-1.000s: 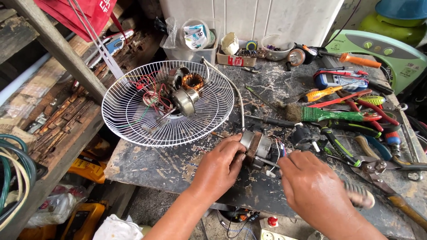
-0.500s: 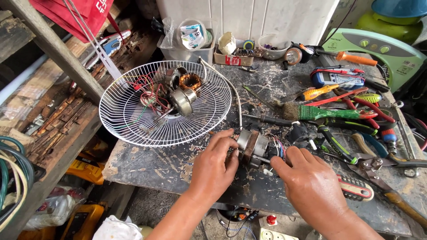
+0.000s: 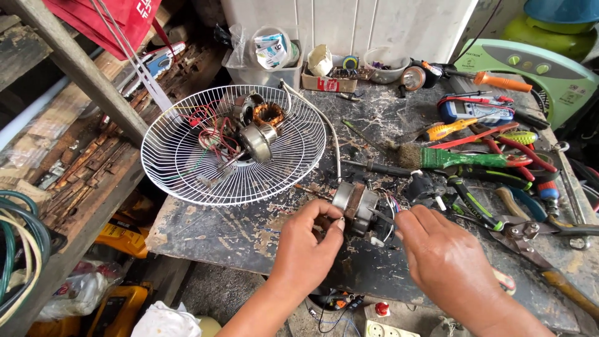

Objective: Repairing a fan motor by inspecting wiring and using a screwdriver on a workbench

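Motor (image 3: pixel 354 205): small fan motor, lay on the desk (image 3: pixel 237 231) near its front edge, between the two hands; long axis ran left to right, shaft end toward the right.
Motor build: dull grey metal end caps, a rusty brown band of stacked plates in the middle, coloured wires trailing from its right side.
Left hand (image 3: pixel 306 249): just near and left of the motor; fingers (image 3: pixel 334 224) curled and pressed against the motor's left cap, steadying it.
Right hand (image 3: pixel 446 265): just near and right of the motor; fingertips drawn together at the thin shaft or wire end; whether they pinched it could not be told.
Nearer hand: the left, already touching the body; the right met only the motor's right tip.
Desk surface: dark board, scratched, flaked with pale paint and grit.
Fan guard (image 3: pixel 234 146): white wire dish, round, lay far left of the motor, well apart from both hands; held a copper winding, a metal hub and red wires.
Brush (image 3: pixel 462 157): green handle, worn bristles, far right of the motor.
Pliers (image 3: pixel 477 206): black and green grips, just right of the motor's wires.
Screwdriver (image 3: pixel 449 129): orange handle, farther back among the tools.
Cardboard tray (image 3: pixel 327 81): small parts, at the far edge by the wall.
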